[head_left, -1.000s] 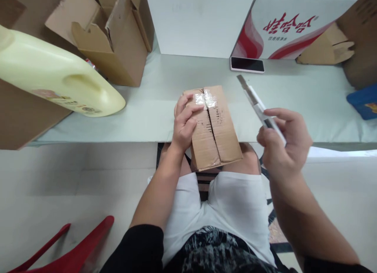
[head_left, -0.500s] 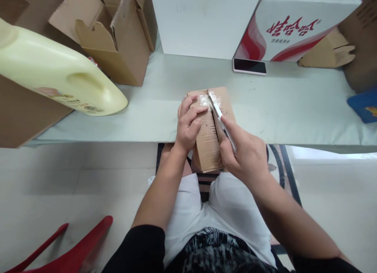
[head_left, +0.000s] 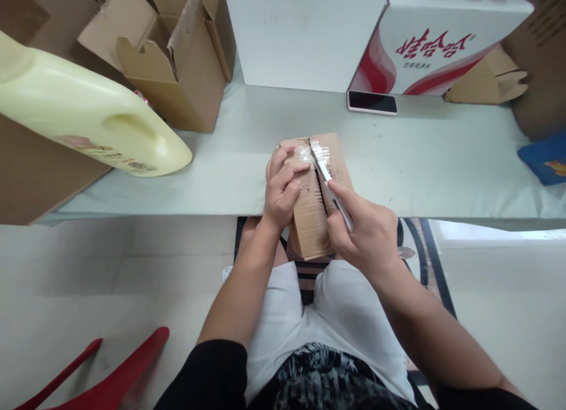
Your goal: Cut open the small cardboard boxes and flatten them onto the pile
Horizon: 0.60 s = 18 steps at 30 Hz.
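A small brown cardboard box (head_left: 309, 215) lies at the table's front edge, its near end jutting out over my lap. Clear tape (head_left: 322, 151) crosses its far part, and a dark lengthwise seam runs down the middle. My left hand (head_left: 283, 183) grips the box's left side, fingers bent over the top. In my right hand (head_left: 365, 224) is a silver utility knife (head_left: 324, 173), held slanted with the blade at the seam by the tape. How deep the blade tip sits cannot be made out.
A pale yellow jug (head_left: 97, 115) and an open carton (head_left: 190, 74) stand to the left. Behind are a white-and-red carton (head_left: 428, 50) and a phone (head_left: 372, 102). A blue object (head_left: 543, 159) sits far right. Red legs (head_left: 128, 369) show on the floor at lower left.
The knife's blade has shifted very slightly toward me along the seam. My left hand keeps its grip on the box. The whole view has moved a little.
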Available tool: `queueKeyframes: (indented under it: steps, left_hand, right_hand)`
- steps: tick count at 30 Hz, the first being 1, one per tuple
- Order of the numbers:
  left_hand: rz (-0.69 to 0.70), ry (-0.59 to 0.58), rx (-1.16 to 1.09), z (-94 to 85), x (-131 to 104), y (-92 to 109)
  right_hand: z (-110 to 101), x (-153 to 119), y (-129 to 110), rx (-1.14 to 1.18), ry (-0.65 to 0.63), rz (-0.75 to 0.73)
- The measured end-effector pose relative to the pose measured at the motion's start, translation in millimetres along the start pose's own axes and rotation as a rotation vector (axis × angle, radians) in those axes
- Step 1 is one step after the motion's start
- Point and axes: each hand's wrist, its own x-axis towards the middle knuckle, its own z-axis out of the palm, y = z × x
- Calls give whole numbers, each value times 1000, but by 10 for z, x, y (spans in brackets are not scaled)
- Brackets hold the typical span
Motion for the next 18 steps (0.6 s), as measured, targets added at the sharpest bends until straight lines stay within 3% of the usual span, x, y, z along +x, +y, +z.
queueKeyframes:
  steps: [5, 11, 18]
  left_hand:
    - [33, -4, 10, -7, -2, -27]
    - [-1, 15, 10, 1, -4, -2]
    - [112, -11, 98, -17, -12, -60]
  right_hand:
    - [-2, 8, 1, -5, -38, 8]
    - [-32, -11, 0, 53, 21, 3]
    - [-50, 46, -26, 62, 38, -46]
